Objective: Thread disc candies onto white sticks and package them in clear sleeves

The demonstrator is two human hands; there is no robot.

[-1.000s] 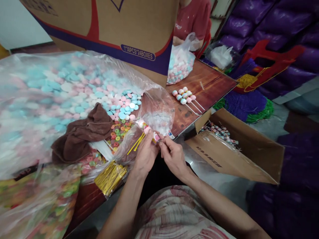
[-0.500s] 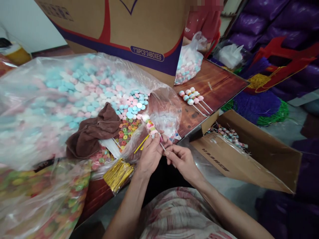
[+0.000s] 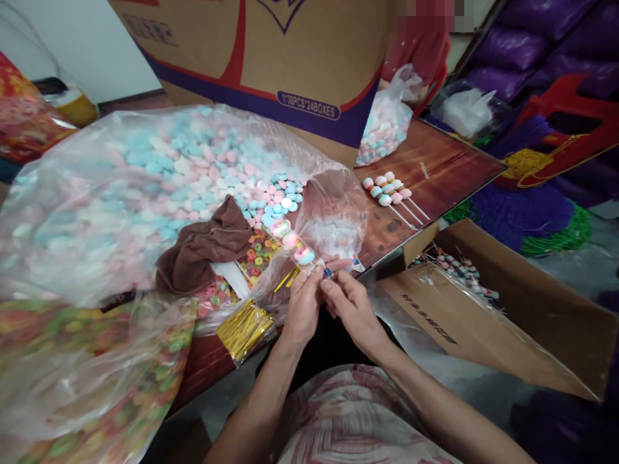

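the cardboard box (image 3: pixel 271 58) label reads "1*30pcs*24boxes".

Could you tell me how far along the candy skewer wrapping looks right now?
Done: wrapped sticks fill the floor box. In hand: the left hand and right hand pinch one candy skewer at its base. Left: bare skewers on the table, gold ties and loose candy.

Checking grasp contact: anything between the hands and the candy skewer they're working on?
Nothing visible. The left hand and right hand both pinch the lower end of the candy skewer directly, fingertips meeting at the stick. A clear plastic bag lies behind it, not between.
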